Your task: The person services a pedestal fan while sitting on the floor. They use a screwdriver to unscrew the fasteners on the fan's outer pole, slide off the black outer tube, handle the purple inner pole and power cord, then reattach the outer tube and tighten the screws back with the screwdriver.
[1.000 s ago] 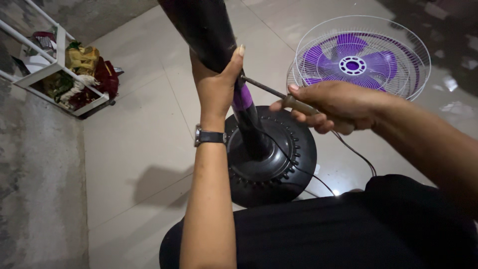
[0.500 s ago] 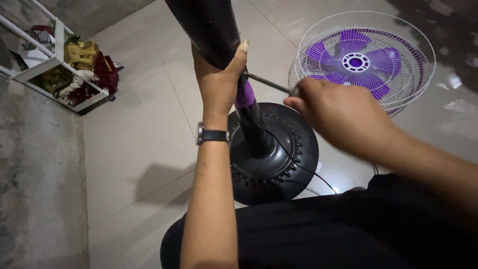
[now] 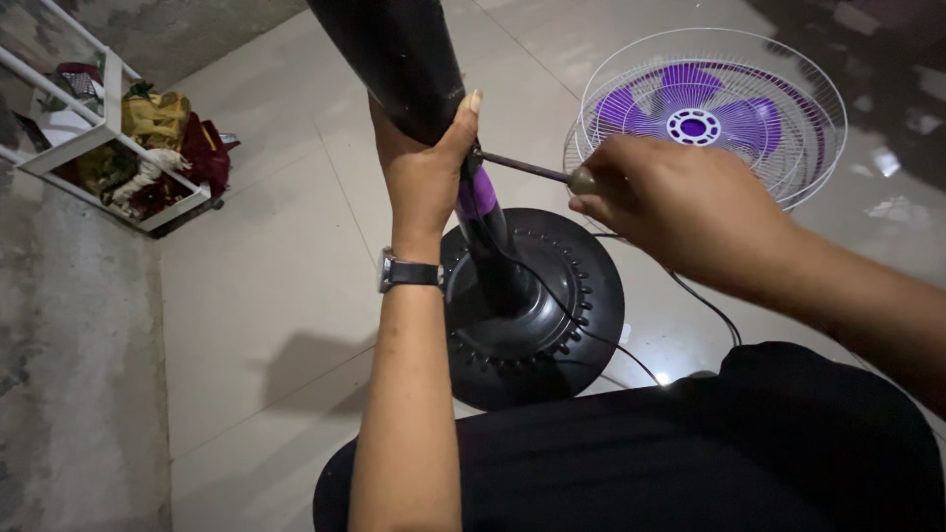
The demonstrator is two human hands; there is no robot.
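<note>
Over the floor tiles: 
Left hand (image 3: 424, 177): wrapping closed round the fan pole (image 3: 409, 59), steadying it above its round base (image 3: 537, 310).
Right hand (image 3: 680, 207): clenching a screwdriver (image 3: 537, 169), tip meeting the pole's purple collar (image 3: 476, 194).
Beyond: fan head (image 3: 705, 123) is lying detached.

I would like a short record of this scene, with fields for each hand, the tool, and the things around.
left hand: left hand grips the fan pole
right hand: right hand holds a screwdriver
tool tip: at the pole, beside the left thumb
pole foot: round black base on the tiled floor
behind: white fan guard with purple blades
far left: white shelf
</note>
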